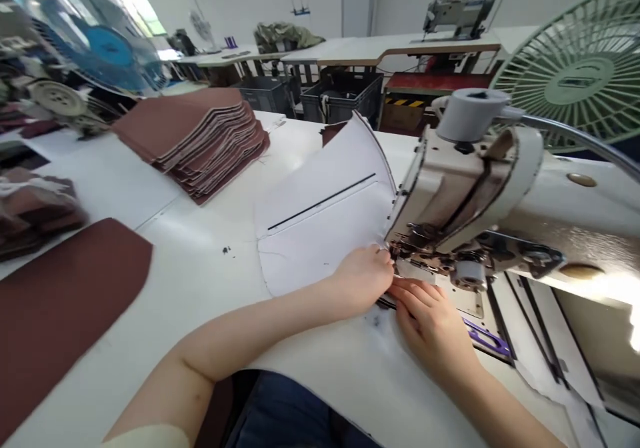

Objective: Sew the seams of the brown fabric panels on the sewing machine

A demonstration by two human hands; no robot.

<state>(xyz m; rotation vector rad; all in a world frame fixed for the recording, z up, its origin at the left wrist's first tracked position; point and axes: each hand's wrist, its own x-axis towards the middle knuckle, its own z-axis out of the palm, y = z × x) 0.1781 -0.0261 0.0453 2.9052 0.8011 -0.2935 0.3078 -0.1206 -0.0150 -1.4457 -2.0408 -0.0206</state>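
A white curved fabric panel [310, 195] with a dark slit-like line lies beside the head of an industrial sewing machine [415, 195], its right edge at the needle area. My left hand [365, 275] has its fingers curled on the panel's edge, right by the presser foot. Close against it, my right hand [430, 315] lays its bent fingers over the near edge, thumb tucked low. Dark layered edging shows between the hands. The fingertips and the needle itself are mostly hidden. A purple plastic tool [485, 338] lies right of my right hand.
A stack of brown panels [200, 135] stands behind on the left, and a large brown piece [70, 308] lies at the near left. Bagged brown pieces [35, 211] sit farther left. A green fan [580, 75] is at right, a blue fan [105, 45] at left. Grey crates [345, 95] stand beyond.
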